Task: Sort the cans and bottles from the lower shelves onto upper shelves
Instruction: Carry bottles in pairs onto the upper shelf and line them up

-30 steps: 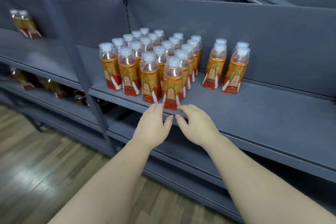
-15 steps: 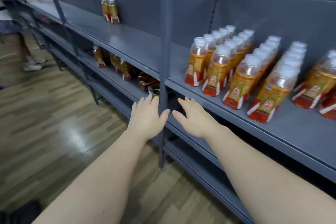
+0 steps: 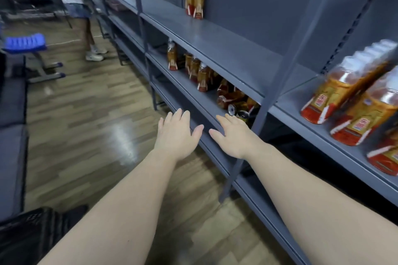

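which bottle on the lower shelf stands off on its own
The upright bottle at the far left end of the lower shelf; a gap separates it from the other bottles, which crowd together nearer the cans.

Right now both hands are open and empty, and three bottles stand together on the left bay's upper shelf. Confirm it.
Wrong on the count: the head view shows two bottles, not three, standing together on that upper shelf. The left hand and right hand are indeed open and empty.
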